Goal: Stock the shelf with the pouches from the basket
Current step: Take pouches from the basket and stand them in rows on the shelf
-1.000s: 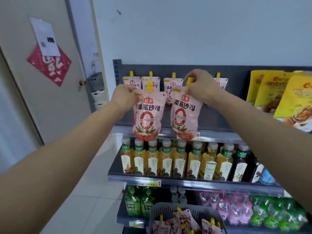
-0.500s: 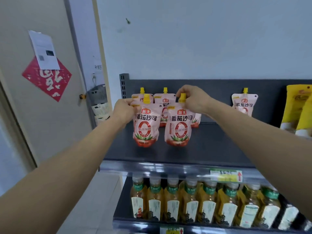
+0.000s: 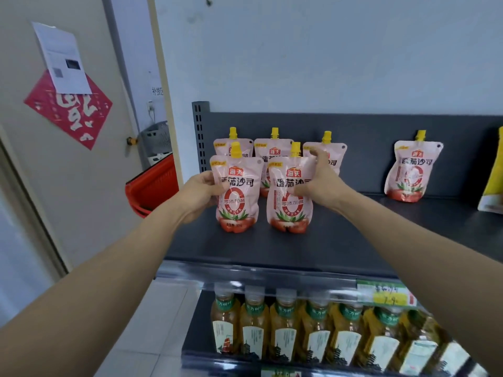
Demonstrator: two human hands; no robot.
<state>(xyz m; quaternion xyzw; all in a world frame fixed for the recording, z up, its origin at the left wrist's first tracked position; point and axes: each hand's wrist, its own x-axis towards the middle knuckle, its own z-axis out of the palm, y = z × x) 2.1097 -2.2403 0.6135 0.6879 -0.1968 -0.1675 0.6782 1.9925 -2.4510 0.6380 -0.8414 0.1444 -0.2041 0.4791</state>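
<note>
Mid-frame, the left hand [image 3: 201,195] is gripping the left pouch [image 3: 237,194] and the right hand [image 3: 319,183] the right pouch [image 3: 289,198], apparently settling both on the shelf [image 3: 299,243] before the stocked pouches [image 3: 273,151], while any remainder is lying unseen.

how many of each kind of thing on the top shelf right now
pink pouches: 6 (2 in front, 3 behind, 1 apart at right)
yellow bags: 1, cut off by the frame edge
total: 7

Bare left grip [image 3: 202,190], bare right grip [image 3: 321,183], forearms [image 3: 114,268] seemingly unsleeved
</note>
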